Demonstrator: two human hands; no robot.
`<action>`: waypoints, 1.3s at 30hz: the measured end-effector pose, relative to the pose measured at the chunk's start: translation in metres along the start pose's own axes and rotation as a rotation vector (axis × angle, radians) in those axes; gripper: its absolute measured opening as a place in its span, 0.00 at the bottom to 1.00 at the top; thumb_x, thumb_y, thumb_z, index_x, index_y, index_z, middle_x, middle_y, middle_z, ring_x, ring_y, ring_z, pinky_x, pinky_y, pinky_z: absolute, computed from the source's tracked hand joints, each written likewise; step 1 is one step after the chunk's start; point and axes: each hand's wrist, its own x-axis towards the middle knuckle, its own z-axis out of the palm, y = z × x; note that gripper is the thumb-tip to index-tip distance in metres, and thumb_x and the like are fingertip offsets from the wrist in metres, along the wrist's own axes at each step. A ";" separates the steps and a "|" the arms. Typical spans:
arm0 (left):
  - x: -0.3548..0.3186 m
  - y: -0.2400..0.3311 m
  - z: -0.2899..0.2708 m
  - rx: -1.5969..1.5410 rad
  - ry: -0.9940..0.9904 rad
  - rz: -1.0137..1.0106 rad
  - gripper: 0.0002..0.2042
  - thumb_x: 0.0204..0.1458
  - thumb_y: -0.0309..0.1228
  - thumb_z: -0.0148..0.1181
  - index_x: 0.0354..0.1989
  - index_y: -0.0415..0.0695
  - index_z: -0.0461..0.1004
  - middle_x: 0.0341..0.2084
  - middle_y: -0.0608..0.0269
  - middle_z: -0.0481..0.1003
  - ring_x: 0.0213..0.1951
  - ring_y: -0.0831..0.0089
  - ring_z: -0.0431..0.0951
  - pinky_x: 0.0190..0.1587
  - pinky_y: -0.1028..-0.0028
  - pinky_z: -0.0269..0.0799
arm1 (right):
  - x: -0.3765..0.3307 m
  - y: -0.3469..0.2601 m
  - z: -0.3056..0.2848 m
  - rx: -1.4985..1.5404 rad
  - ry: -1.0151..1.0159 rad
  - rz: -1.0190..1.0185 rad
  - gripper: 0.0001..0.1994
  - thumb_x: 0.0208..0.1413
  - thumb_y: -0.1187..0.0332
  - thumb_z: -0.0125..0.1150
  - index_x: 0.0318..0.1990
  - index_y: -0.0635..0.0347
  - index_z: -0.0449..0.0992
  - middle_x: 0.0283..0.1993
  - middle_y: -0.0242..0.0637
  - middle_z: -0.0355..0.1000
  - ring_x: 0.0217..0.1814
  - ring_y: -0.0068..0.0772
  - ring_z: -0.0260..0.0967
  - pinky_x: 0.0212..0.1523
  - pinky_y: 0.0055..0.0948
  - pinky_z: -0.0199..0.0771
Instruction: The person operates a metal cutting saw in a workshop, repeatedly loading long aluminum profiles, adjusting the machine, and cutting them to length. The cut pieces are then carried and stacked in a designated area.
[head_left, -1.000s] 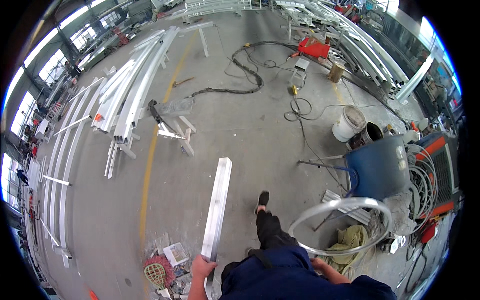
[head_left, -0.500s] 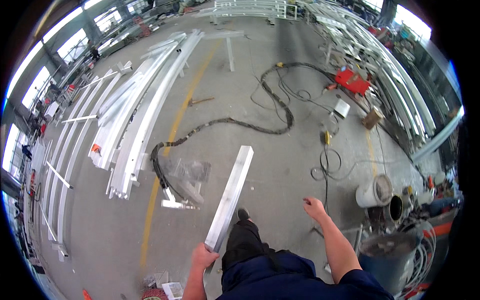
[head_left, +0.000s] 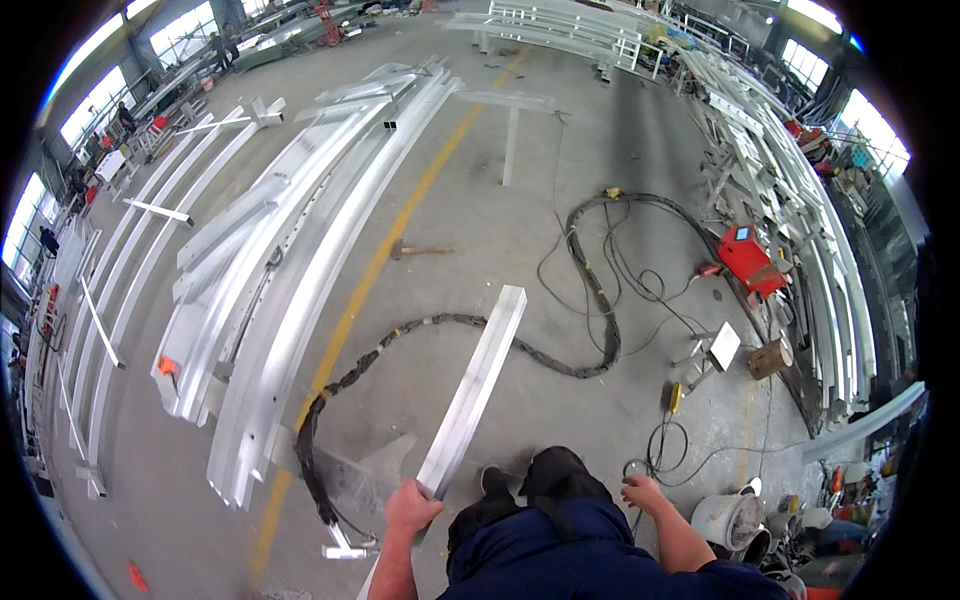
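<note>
My left hand is closed round a long silvery square metal tube. The tube slants up and away to the right, and its rear part runs back past my left forearm. To the right of my body hangs my right hand, fingers loosely bent and a little apart, with nothing in it. Near that hand a looped black cable lies on the floor. A thick dark wrapped hose curves across the floor and passes behind the tube in this view.
Long white metal profiles lie stacked at left, with more along the right. A hammer is on the floor ahead. At right are a red machine, a small stool, a wooden block and a white bucket.
I have stepped forward, carrying the tube in my left hand. The stacked profiles, hose and bucket now appear nearer or lower in view. My right hand has swung back toward my body.
</note>
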 end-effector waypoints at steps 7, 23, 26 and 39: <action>0.182 0.080 -0.040 0.072 0.063 -0.070 0.18 0.29 0.37 0.66 0.29 0.43 0.69 0.22 0.53 0.75 0.31 0.52 0.77 0.36 0.59 0.72 | 0.151 -0.082 -0.061 -0.174 -0.247 0.342 0.17 0.49 0.69 0.57 0.49 0.59 0.74 0.37 0.36 0.74 0.34 0.30 0.75 0.33 0.33 0.78; 0.539 0.199 -0.252 0.110 0.375 -0.195 0.16 0.27 0.33 0.67 0.26 0.42 0.69 0.21 0.54 0.74 0.28 0.55 0.75 0.33 0.63 0.71 | 0.499 -0.605 -0.206 0.049 0.022 -0.394 0.18 0.48 0.73 0.55 0.49 0.68 0.72 0.28 0.35 0.71 0.24 0.24 0.68 0.24 0.24 0.68; 0.622 0.197 -0.293 0.006 0.489 -0.170 0.16 0.26 0.32 0.67 0.24 0.41 0.69 0.21 0.53 0.73 0.27 0.55 0.75 0.32 0.62 0.71 | 0.542 -0.645 -0.228 -0.099 0.016 -0.362 0.18 0.47 0.73 0.56 0.47 0.68 0.73 0.29 0.36 0.72 0.25 0.25 0.68 0.24 0.25 0.69; 0.919 0.167 -0.457 -0.014 0.538 -0.250 0.14 0.28 0.31 0.63 0.24 0.39 0.68 0.21 0.48 0.73 0.28 0.48 0.74 0.32 0.57 0.69 | 0.593 -0.907 -0.187 -0.154 -0.038 -0.192 0.18 0.48 0.68 0.57 0.48 0.62 0.75 0.28 0.36 0.74 0.26 0.27 0.71 0.27 0.26 0.72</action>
